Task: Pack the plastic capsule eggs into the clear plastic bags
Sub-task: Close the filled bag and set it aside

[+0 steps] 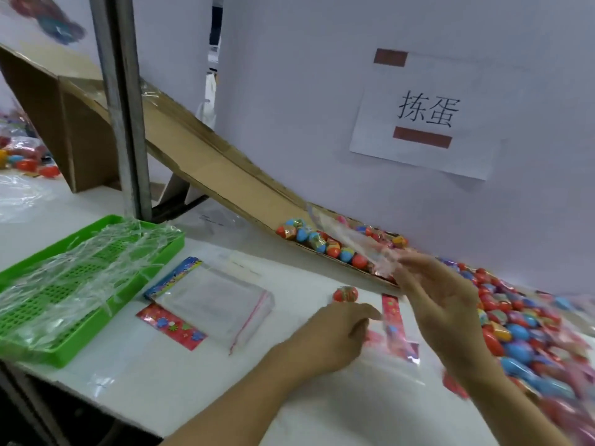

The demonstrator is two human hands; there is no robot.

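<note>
Mostly white table (pixel 180 378), white partition (pixel 322 123), cardboard chute (pixel 206 152)

Two bare forearms come into view from the lower edge, and each one ends in a bare hand. No sleeve reaches into the picture on either arm; the arms are uncovered as far as the frame shows them. The left hand (pixel 335 329) wears no glove, and no ring, watch or bracelet can be seen on it or on its wrist. The right hand (pixel 441 304) is also without a glove, and its wrist carries no band or watch. The fingers of the right hand are slim and rather long; their edges are a little blurred, so nails and other fine details cannot be told.
</note>
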